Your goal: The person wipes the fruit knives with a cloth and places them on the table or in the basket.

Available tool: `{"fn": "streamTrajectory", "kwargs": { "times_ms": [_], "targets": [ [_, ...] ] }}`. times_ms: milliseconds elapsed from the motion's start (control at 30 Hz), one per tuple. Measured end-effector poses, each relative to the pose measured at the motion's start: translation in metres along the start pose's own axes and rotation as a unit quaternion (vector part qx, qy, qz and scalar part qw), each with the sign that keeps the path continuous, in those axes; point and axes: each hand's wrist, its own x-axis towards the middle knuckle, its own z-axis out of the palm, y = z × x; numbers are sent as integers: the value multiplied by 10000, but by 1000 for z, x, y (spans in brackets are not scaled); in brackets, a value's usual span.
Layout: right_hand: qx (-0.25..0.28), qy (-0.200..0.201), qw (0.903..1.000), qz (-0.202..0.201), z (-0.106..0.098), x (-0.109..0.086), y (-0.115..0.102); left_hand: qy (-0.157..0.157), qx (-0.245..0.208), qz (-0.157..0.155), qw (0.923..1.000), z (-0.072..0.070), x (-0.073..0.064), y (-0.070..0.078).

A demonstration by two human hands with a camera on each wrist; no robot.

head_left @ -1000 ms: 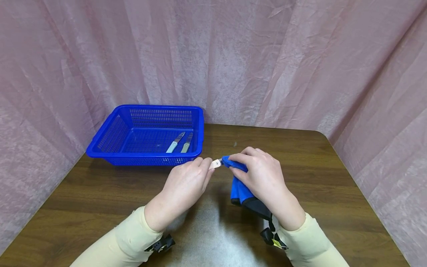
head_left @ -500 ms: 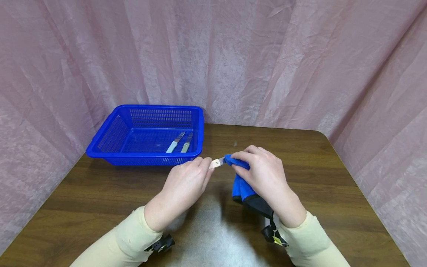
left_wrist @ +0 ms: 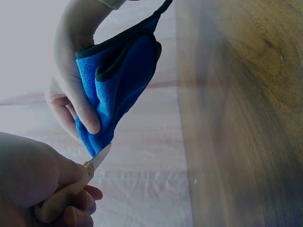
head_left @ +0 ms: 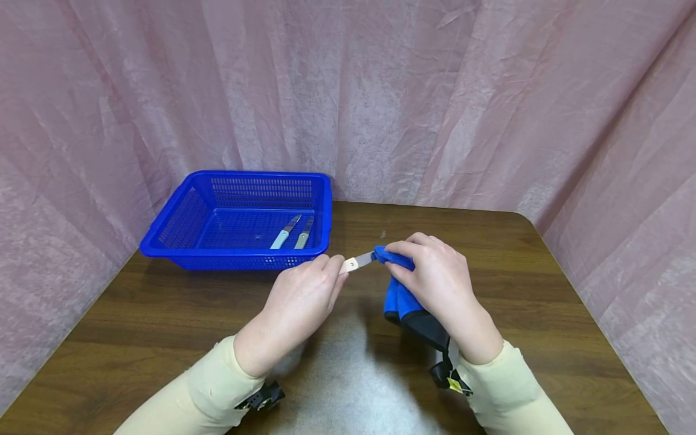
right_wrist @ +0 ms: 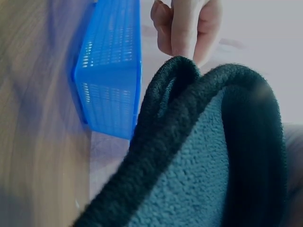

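My left hand [head_left: 304, 297] grips the cream handle of a small paring knife [head_left: 350, 265], whose blade points right. Part of the blade shows, and its tip end is folded into a blue cloth [head_left: 399, 296] with black edging. My right hand [head_left: 435, 278] pinches the cloth around that end between thumb and fingers, and the rest of it hangs below. In the left wrist view the blade [left_wrist: 100, 156] meets the lower end of the cloth [left_wrist: 113, 90]. From the right wrist, the cloth [right_wrist: 189, 179] covers most of the view and hides the knife.
A blue plastic basket [head_left: 234, 252] stands at the back left of the wooden table [head_left: 516, 290]. Inside lie a knife with a pale blue handle [head_left: 280, 239] and one with a pale green handle [head_left: 302, 240]. A pink curtain [head_left: 348, 96] hangs behind.
My right hand and the cloth have slid right and slightly away along the blade, uncovering more of it. My left hand and the knife have stayed nearly still.
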Motion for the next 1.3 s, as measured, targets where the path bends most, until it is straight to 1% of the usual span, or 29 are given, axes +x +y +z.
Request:
{"fn": "streamTrajectory", "kwargs": {
  "times_ms": [767, 1067, 1300],
  "targets": [
    [-77, -118, 9984, 547, -3, 4, 14, -38, -10, -98, 9999, -1, 1, 0],
    [-104, -146, 9976, 665, -7, 3, 17, -43, -19, -82, 10000, 1, 2, -1],
    [-85, -155, 9971, 740, -8, 3, 20, -60, 20, -141, 9999, 1, 2, -2]
  ]
}}
